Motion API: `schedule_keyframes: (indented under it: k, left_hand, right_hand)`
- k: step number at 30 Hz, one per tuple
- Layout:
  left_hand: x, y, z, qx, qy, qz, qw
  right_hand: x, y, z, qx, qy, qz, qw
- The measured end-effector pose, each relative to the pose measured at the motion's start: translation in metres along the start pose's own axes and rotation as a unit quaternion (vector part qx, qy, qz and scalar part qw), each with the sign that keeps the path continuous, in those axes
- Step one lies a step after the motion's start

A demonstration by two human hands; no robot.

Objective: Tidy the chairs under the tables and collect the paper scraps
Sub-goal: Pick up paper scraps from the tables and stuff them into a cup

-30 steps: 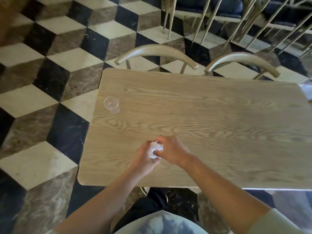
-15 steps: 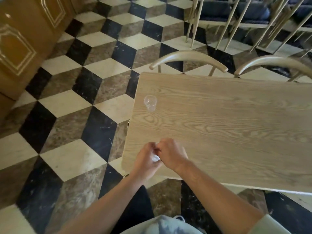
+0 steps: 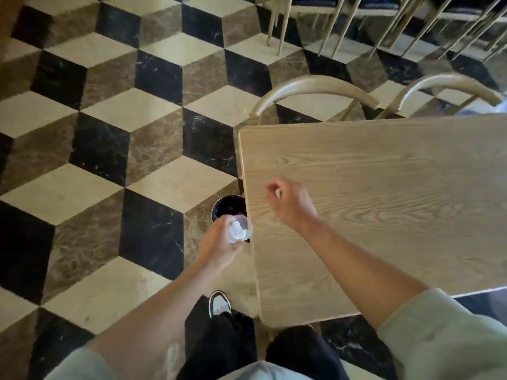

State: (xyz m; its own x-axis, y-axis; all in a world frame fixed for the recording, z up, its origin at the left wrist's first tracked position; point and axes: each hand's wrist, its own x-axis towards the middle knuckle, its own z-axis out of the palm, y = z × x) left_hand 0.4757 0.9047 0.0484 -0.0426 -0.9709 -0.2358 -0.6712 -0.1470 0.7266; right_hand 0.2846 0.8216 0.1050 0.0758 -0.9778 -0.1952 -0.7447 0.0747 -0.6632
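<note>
— Gripping with our left hand (image 3: 219,242) a clear cup (image 3: 241,229) stuffed with paper scraps (image 3: 237,231) — we're holding it over the black bin (image 3: 222,208) beside the table (image 3: 384,201).
— Our right hand (image 3: 290,201) is pinching a white scrap (image 3: 278,192) above the tabletop.

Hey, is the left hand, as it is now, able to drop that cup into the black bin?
Probably yes: the left hand holds the paper-stuffed cup right above the black bin, with nothing between them.

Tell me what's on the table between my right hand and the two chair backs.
Nothing: in the head view, only bare tabletop lies between the right hand and the chair backs.
</note>
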Motion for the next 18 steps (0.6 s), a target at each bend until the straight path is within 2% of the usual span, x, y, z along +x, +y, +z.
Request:
schedule_keyframes:
  k: [1,2,5,7,9,11,15,18]
  left_hand:
    - [0.008,-0.006,-0.006,0.004,-0.015,-0.004,1.000]
    - [0.014,-0.010,-0.010,0.005,-0.024,-0.008,1.000]
    - [0.023,-0.019,-0.016,0.003,-0.037,-0.013,0.999]
    - [0.025,-0.023,-0.019,-0.004,-0.044,-0.016,0.999]
    - [0.024,-0.024,-0.024,-0.002,-0.039,-0.039,0.998]
    - [0.019,-0.023,-0.029,0.000,-0.033,-0.072,0.997]
    - [0.015,-0.012,-0.035,-0.009,-0.034,-0.046,0.998]
    - [0.019,-0.004,-0.039,0.020,-0.018,-0.010,1.000]
  right_hand:
    - [0.011,0.006,0.000,-0.052,0.040,0.012,0.998]
    - [0.019,0.012,-0.001,-0.110,0.028,0.036,0.993]
    - [0.029,0.029,0.007,-0.197,-0.095,0.096,0.971]
    - [0.030,0.031,0.014,-0.162,-0.089,0.088,0.979]
    - [0.024,0.016,0.019,-0.053,-0.048,0.084,0.994]
    - [0.014,0.000,0.025,0.058,-0.066,0.054,0.995]
    - [-0.003,-0.020,0.047,0.019,-0.139,-0.008,0.990]
    - [-0.003,-0.021,0.057,-0.002,-0.185,-0.017,0.983]
